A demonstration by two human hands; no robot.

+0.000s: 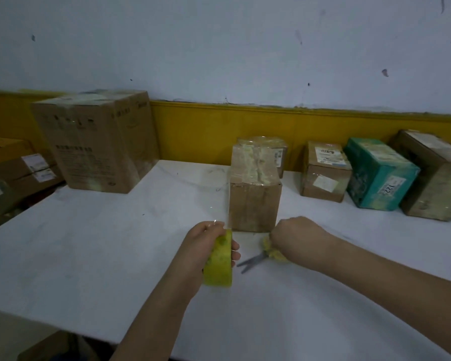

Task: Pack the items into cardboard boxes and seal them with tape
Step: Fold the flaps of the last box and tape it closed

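A small brown cardboard box (254,201) stands upright on the white table (102,243), its top covered in clear tape. My left hand (206,246) grips a yellow tape roll (218,259) just in front of the box's left corner, and a clear strip of tape runs from the roll up the box's left edge. My right hand (294,233) closes on the yellow handles of a pair of scissors (261,257) lying on the table by the box's right front corner. The grey blades point toward the tape roll.
A large taped carton (94,142) stands at the back left, with more boxes (16,168) beyond it. Along the yellow wall at the right sit a small brown box (323,173), a teal box (380,173) and a bigger brown box (435,175).
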